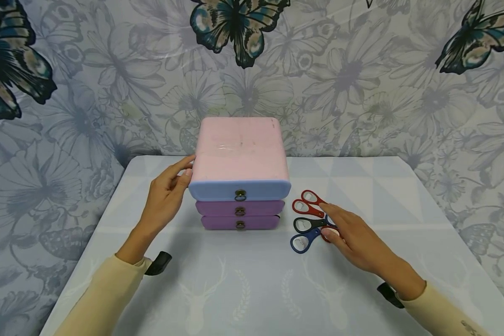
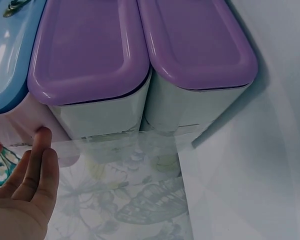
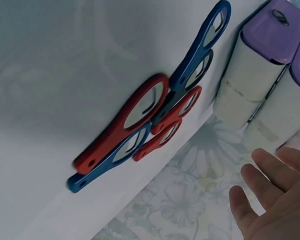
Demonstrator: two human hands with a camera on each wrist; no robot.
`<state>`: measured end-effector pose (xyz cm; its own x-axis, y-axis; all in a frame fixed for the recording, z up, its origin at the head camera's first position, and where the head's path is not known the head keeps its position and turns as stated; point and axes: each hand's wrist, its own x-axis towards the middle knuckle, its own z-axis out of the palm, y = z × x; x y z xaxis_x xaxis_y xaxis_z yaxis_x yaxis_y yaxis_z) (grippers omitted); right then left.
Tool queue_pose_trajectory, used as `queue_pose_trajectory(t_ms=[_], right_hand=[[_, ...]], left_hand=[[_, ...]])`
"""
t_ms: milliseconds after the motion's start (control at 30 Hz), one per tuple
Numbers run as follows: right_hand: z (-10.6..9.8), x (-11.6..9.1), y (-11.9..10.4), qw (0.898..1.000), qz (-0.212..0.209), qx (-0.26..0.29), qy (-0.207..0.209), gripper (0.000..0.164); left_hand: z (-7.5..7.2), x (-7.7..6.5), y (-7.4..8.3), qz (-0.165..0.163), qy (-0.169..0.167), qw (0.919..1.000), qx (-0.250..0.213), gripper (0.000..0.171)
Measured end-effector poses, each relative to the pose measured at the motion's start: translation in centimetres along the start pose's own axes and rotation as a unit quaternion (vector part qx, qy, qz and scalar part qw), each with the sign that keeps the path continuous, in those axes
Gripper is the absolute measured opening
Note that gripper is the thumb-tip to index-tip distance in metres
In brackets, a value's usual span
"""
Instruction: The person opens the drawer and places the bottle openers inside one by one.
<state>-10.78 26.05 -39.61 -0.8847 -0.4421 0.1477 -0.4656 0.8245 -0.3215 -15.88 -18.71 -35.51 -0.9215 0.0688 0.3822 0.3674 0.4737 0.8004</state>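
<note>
My left hand touches the left side of a stack of small drawer boxes with its fingertips. The top box is pink with a blue drawer front; below it sit two boxes with purple fronts. Over to the right, my right hand is above a group of what look like small magnifying glasses, its fingers loosely extended. Their frames are red, blue and black, and they overlap on the table. In the head view, my fingers partly hide them.
A pale patterned table bears everything. Its far edge meets a backdrop with flowers and butterflies. Each drawer front carries a small metal ring pull. Dark straps show at both wrists beside light sleeves.
</note>
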Motion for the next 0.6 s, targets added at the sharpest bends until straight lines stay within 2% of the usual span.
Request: queue_pose_trajectory(t_ms=[367, 600], right_hand=[[1.2, 1.0, -2.5, 0.999, -0.019, 0.034, 0.001, 0.051], [2.0, 2.5, -4.8, 0.992, -0.040, 0.116, -0.014, 0.043]], left_hand=[[0.0, 0.2, 0.0, 0.003, -0.004, 0.9999, -0.013, 0.041], [0.0, 0.2, -0.2, 0.002, -0.004, 0.9999, -0.015, 0.042]])
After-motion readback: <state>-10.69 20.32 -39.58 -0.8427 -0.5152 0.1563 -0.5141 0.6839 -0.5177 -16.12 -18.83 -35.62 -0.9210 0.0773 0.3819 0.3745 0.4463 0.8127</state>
